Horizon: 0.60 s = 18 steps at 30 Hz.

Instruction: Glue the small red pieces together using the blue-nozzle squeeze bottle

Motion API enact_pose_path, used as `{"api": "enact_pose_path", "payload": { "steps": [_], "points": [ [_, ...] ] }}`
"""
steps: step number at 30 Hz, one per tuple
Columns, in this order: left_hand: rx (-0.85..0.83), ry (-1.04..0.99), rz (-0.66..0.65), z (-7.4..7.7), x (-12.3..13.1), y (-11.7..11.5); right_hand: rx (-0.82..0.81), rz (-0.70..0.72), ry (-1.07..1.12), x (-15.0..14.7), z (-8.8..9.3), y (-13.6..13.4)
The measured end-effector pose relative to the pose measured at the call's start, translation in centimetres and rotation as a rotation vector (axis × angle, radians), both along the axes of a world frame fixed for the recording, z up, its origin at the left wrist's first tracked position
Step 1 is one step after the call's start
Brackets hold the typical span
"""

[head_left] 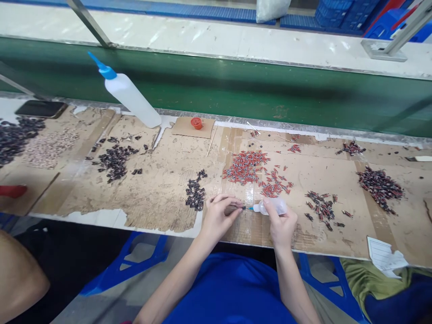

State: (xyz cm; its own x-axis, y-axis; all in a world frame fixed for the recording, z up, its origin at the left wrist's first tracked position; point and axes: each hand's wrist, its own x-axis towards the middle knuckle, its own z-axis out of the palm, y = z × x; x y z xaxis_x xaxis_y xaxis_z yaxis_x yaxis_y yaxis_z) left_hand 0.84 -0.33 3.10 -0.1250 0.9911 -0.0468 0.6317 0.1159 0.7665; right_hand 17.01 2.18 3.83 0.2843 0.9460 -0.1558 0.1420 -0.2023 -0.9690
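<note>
My left hand (218, 216) pinches a small dark part (239, 207) over the cardboard-covered bench (162, 189). My right hand (281, 222) is closed around a small clear squeeze bottle (273, 206) lying sideways, its blue tip touching the part. Just beyond my hands lies a heap of small red parts (248, 167). A clump of dark parts (195, 193) sits left of my left hand.
A big white squeeze bottle with a blue nozzle (130, 95) leans at the back left, beside a red cap (196, 122). More dark part piles (115, 161) (380, 185) lie left and right. A green conveyor belt (236, 85) runs behind. Another person's arm (16, 274) shows at left.
</note>
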Motion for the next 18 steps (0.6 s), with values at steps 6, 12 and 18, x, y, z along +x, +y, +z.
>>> {"api": "enact_pose_path", "payload": {
  "steps": [6,12,18],
  "points": [
    [-0.051,-0.017,-0.015,0.1,-0.2,0.0,0.007,-0.077,-0.024,1.7,-0.1,-0.3],
    [-0.025,0.027,-0.05,0.0,-0.1,-0.1,-0.053,-0.098,-0.441,4.4,0.3,-0.9],
    [-0.008,0.031,-0.058,-0.2,0.2,-0.1,0.386,0.108,-0.999,3.9,1.2,1.0]
  ]
}}
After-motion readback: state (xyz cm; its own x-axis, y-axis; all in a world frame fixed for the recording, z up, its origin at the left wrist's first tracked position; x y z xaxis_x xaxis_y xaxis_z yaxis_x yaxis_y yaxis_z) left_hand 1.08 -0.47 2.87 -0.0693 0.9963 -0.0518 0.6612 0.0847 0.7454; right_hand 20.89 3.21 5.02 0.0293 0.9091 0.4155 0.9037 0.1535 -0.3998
